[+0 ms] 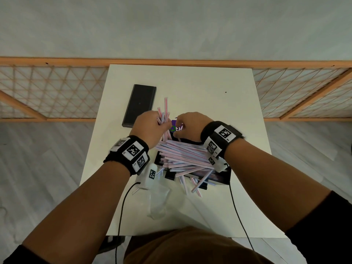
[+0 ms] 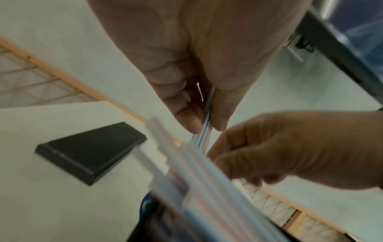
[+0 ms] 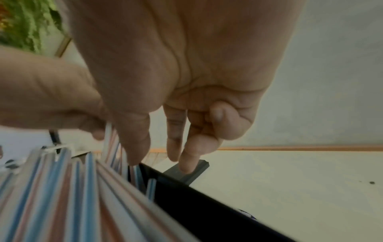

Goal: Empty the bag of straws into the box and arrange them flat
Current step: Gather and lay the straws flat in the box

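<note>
A black box (image 1: 222, 178) sits mid-table, heaped with pink-and-blue striped straws (image 1: 182, 157) lying crosswise. Several straws (image 1: 192, 185) hang over its near edge onto the table. My left hand (image 1: 152, 126) grips a small bundle of straws (image 1: 163, 116) that stands nearly upright over the box's far left corner. The left wrist view shows that bundle (image 2: 207, 117) pinched between thumb and fingers. My right hand (image 1: 178, 127) hovers beside it with loosely curled fingers. Its thumb (image 3: 134, 144) touches the bundle and I see nothing between thumb and fingers. The empty clear bag (image 1: 159, 202) lies at the front.
The black lid (image 1: 140, 105) lies flat at the far left of the white table (image 1: 219, 103). A lattice railing (image 1: 47, 92) runs behind the table. Cables trail from both wrists over the near table edge.
</note>
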`<control>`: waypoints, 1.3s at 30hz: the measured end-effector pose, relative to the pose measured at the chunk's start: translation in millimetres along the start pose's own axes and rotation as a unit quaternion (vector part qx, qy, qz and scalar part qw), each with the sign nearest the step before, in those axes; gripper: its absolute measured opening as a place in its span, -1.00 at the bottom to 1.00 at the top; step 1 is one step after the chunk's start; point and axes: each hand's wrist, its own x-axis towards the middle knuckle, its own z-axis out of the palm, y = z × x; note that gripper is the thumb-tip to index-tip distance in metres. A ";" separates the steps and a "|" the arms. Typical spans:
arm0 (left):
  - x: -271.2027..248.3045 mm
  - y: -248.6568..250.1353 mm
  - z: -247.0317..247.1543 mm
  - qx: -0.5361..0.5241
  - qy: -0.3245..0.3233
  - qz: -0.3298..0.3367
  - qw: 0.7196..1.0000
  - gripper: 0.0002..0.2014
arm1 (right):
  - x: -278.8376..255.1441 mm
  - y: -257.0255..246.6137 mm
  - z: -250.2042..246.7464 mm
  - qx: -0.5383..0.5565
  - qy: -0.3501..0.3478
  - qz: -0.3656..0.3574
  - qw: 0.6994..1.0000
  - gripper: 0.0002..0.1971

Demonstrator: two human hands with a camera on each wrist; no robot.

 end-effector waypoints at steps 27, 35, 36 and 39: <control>-50.3 -7.6 -48.2 -0.534 0.138 -0.168 0.817 -0.90 | -40.7 31.3 -30.8 -0.070 0.021 0.036 0.997 -0.78; -53.6 11.6 24.9 -0.526 0.055 -0.256 0.809 -0.93 | -101.6 54.0 -23.9 0.001 0.121 -0.013 0.993 -0.68; -52.6 15.4 33.6 -0.524 0.048 -0.269 0.807 -0.91 | -106.1 51.8 -22.8 0.012 0.126 -0.018 0.992 -0.67; -49.8 24.2 52.8 -0.517 0.038 -0.301 0.801 -0.85 | -115.1 42.0 -11.7 0.032 0.100 -0.041 0.994 -0.64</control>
